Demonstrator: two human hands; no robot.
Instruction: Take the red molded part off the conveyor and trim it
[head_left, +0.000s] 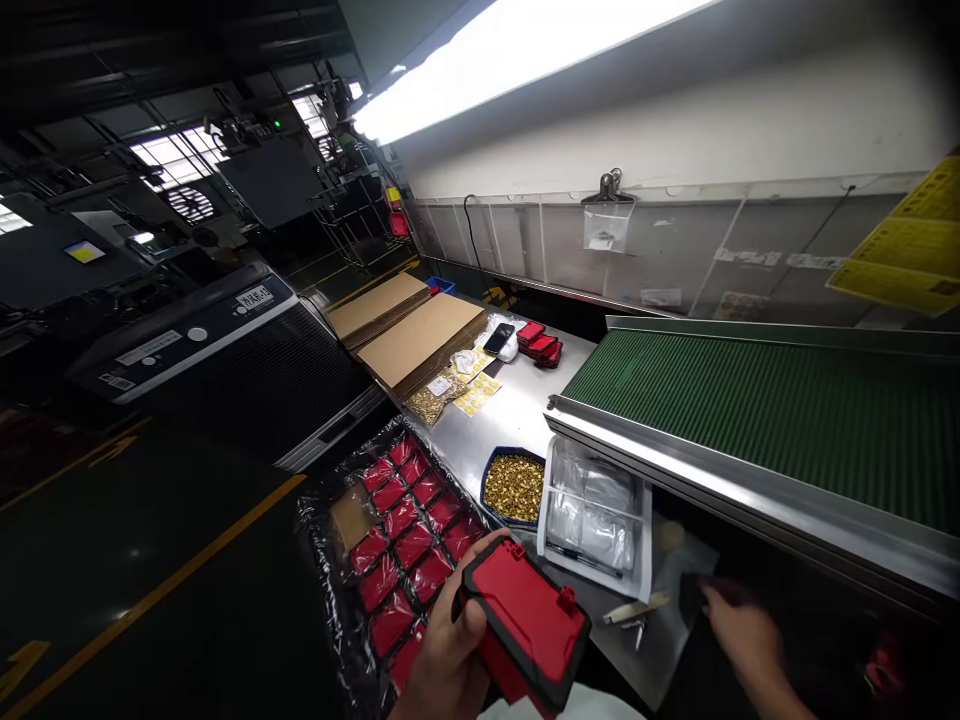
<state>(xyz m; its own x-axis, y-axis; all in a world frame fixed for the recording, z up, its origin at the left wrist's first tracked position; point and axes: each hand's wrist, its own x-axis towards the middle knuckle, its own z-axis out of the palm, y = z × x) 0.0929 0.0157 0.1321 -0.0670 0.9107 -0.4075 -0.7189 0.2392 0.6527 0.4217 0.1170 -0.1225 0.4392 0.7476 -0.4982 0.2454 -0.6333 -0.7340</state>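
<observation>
- Nearest the camera, the left hand [442, 655] is wrapped around a red case [529, 625] with a black rim, thumb up along its near-left edge and fingers under it.
- That red case is held above the near edge of the steel table [517, 410], its long axis running from upper left to lower right, tilted so the red face with two small tabs shows.
- Right of the red case and well apart from it, the right hand [739, 630] reaches into the shadow under the green conveyor [765, 410]; its fingertips are blurred and dark, so I cannot tell whether they are closed on anything.
- Between the red case and that hand lie a few small pale tools [634, 608].
- Behind the red case sit a blue tray of brass parts [514, 487] and a white bin of clear bags [596, 510].
- Left of the red case, a black tray of red cases [401, 530] lies in rows.
</observation>
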